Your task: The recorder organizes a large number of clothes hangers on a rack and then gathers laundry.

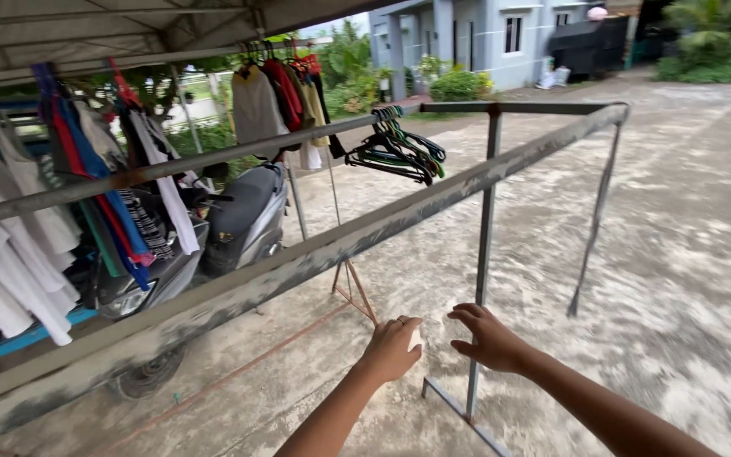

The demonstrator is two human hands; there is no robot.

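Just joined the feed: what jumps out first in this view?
A long weathered metal drying rack cuts diagonally across the frame. Below it, the left hand, closed around something small and pale, and the open right hand reach forward. At left, hung clothes crowd a parked scooter, and a bunch of empty hangers dangles from the farther rail.

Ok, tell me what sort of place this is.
Probably a house's concrete yard used for drying laundry: a long grey metal drying rack, clothes hung beneath a canopy, a bunch of empty dark hangers, a parked grey scooter.

Grey flaking metal rack (357, 237), dark and green hangers (399, 152), black-and-white striped garment (147, 224)
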